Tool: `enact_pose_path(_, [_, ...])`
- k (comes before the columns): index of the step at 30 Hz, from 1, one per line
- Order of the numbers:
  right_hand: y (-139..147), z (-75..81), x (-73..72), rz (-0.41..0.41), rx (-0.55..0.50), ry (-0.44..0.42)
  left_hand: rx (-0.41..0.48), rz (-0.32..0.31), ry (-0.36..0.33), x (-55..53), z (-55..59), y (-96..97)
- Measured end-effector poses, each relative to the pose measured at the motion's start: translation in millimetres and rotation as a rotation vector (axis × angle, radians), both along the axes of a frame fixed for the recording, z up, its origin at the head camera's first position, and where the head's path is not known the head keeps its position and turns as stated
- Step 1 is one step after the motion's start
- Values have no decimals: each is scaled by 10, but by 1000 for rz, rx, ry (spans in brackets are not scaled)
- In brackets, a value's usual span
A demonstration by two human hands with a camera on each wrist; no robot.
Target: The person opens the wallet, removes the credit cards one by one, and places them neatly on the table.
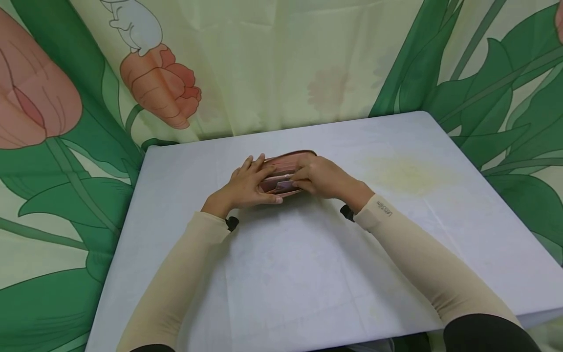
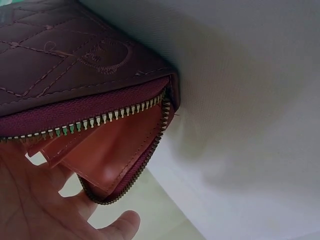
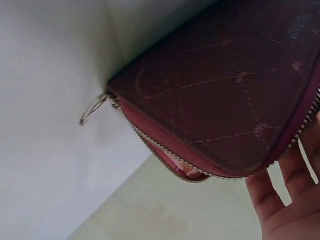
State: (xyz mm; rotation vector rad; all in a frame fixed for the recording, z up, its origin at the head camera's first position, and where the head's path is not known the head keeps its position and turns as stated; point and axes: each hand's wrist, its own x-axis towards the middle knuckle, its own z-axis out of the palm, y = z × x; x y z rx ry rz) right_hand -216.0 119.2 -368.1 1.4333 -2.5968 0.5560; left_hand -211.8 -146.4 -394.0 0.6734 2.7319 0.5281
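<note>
A long zip-around wallet [image 1: 288,161] stands unzipped on the table, its pink inner pockets facing up. Its outside, dark maroon leather [image 2: 55,55] with stitched diamond lines, fills much of both wrist views. My left hand [image 1: 246,188] holds the wallet's left end, with the thumb along the near edge and the other fingers spread over the opening. Inside the near compartment shows a small pale purple card [image 1: 285,186]. My right hand [image 1: 323,178] reaches in from the right with bent fingers and pinches the card's right end. A metal zip pull [image 3: 94,109] hangs at one corner.
A white cloth covers the table [image 1: 281,274], with a faint yellow stain [image 1: 406,175] to the right. Behind it hangs a curtain [image 1: 272,63] printed with leaves, flowers and a rabbit. Dark bands [image 1: 347,212] circle both wrists below beige sleeves.
</note>
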Motion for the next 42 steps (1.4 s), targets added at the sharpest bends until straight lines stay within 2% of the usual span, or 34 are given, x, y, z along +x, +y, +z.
enact_pose_path(6, [66, 122, -30, -43, -108, -180, 19, 2, -8, -21, -33, 7])
enact_pose_path(10, [171, 184, -99, -137, -246, -289, 29, 8, 0, -17, -48, -2])
enact_pose_path(13, [302, 197, -188, -254, -377, -394, 34, 15, -1, -9, -41, -9])
enact_pose_path(16, [485, 153, -315, -411, -498, -509, 34, 16, -5, 8, -27, -19])
enact_pose_path(22, [849, -38, -555, -707, -635, -670, 31, 15, -10, 24, -40, -35])
enact_pose_path(27, [1088, -166, -637, -873, -666, -765, 45, 9, -9, 34, -39, 3])
enact_pose_path(32, [1167, -255, -706, -988, -649, -835, 58, 11, -3, 57, -44, -7])
enact_pose_path(38, [1185, -369, -791, -1061, -586, -900, 59, 24, 0, 84, -25, -11])
enact_pose_path(42, [1195, -436, -829, -1091, -492, -881, 63, 19, 4, 83, -19, -2])
